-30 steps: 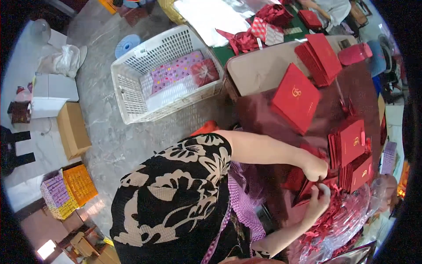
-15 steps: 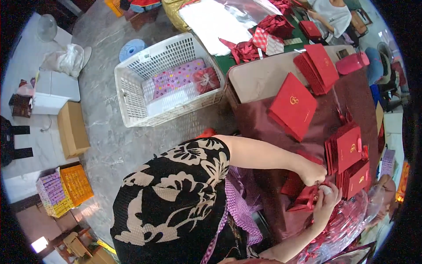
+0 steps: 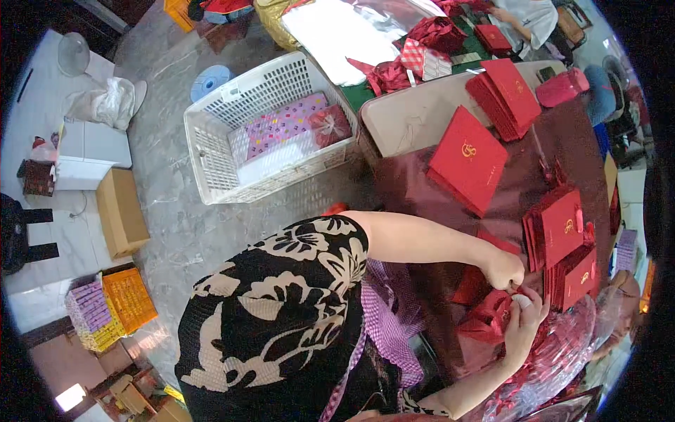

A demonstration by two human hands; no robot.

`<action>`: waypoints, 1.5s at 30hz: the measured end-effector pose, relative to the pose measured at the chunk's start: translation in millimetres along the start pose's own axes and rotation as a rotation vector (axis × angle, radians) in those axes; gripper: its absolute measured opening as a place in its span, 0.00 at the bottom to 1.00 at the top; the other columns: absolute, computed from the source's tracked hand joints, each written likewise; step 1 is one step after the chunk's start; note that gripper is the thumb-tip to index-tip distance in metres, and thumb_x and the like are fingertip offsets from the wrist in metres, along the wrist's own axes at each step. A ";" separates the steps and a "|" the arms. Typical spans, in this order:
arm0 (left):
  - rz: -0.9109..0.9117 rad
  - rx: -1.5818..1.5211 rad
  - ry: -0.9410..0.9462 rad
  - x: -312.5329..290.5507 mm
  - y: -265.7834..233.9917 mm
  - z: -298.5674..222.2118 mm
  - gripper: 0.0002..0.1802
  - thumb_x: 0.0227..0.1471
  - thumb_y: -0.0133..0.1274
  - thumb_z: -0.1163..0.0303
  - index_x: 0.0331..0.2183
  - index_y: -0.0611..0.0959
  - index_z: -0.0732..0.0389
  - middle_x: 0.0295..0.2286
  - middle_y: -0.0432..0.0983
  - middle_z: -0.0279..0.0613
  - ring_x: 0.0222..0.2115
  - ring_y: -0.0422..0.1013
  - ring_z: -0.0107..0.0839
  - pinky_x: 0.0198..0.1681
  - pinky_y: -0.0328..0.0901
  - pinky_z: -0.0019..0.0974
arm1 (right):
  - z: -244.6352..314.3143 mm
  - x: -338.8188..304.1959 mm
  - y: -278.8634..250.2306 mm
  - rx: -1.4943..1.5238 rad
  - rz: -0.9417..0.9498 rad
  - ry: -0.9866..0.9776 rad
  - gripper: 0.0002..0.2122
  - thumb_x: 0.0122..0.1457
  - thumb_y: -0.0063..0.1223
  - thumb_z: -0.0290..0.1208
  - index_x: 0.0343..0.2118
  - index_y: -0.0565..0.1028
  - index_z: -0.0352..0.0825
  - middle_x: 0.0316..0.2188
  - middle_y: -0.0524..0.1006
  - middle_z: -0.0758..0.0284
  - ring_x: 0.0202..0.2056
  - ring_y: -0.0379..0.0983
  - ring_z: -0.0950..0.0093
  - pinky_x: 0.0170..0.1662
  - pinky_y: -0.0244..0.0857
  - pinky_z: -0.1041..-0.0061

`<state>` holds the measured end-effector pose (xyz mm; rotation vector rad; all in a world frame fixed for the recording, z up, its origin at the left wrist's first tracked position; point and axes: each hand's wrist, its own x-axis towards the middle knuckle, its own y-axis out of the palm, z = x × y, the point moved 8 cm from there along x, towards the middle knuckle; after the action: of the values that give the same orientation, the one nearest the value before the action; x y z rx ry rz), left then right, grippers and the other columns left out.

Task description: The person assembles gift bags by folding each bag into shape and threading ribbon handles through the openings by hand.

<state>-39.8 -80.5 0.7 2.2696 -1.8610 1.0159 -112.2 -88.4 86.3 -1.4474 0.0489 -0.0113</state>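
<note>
Both hands meet over a small red gift bag (image 3: 484, 320) on the dark red tablecloth. My left hand (image 3: 504, 271) is closed in a pinch on a red ribbon (image 3: 518, 289) at the bag's right end. Just below it, my right hand (image 3: 524, 318) has its fingers bent around the same ribbon, and something white shows at a fingertip. The exact grip is partly hidden by the fingers. Right beside the hands stand two stacks of flat red bags with gold emblems, an upper stack (image 3: 555, 228) and a lower stack (image 3: 573, 280).
Farther up the table lie a large red bag (image 3: 467, 160) and another red stack (image 3: 505, 98), near a pink bottle (image 3: 562, 88). A white plastic crate (image 3: 271, 186) stands left of the table. Clear plastic wrap (image 3: 555, 352) lies below my hands. A co-worker (image 3: 531, 24) sits at the far end.
The view has shifted slightly. My hands stay together at the ribbon, the left one a little higher and partly uncovering the red ribbon between them.
</note>
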 end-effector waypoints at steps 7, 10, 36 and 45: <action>0.026 0.020 0.027 -5.6 4.8 -0.9 0.07 0.37 0.49 0.75 0.23 0.80 0.66 0.24 0.74 0.57 0.28 0.72 0.49 0.30 0.64 0.47 | 14.1 -5.4 1.8 0.008 -0.011 -0.036 0.05 0.54 0.46 0.23 0.33 0.71 0.32 0.39 0.72 0.61 0.47 0.65 0.65 0.62 0.38 0.55; -0.110 -0.043 0.053 3.5 -19.8 5.2 0.07 0.35 0.48 0.71 0.17 0.78 0.63 0.19 0.73 0.55 0.19 0.70 0.46 0.25 0.62 0.49 | 22.0 -21.3 -10.2 0.080 -0.089 -0.085 0.06 0.48 0.49 0.21 0.30 0.72 0.33 0.31 0.73 0.63 0.45 0.67 0.64 0.62 0.42 0.54; 0.155 -0.608 -0.464 -16.5 -11.7 -22.8 0.16 0.56 0.49 0.68 0.44 0.75 0.67 0.39 0.74 0.36 0.40 0.69 0.24 0.46 0.63 0.31 | -55.9 -10.0 -11.8 0.660 -0.430 0.321 0.08 0.57 0.49 0.27 0.35 0.75 0.29 0.26 0.77 0.62 0.29 0.74 0.73 0.35 0.67 0.76; 0.211 -0.678 -0.488 -16.1 -4.0 -25.8 0.13 0.56 0.46 0.72 0.42 0.76 0.67 0.38 0.74 0.35 0.38 0.68 0.22 0.45 0.63 0.31 | -90.0 19.5 2.0 0.939 -0.445 0.431 0.13 0.51 0.58 0.36 0.27 0.78 0.27 0.20 0.78 0.65 0.25 0.72 0.79 0.32 0.66 0.77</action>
<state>-49.1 -54.7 14.3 2.0150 -2.1838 -0.2116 -96.4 -178.2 72.8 -0.4729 0.0614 -0.6317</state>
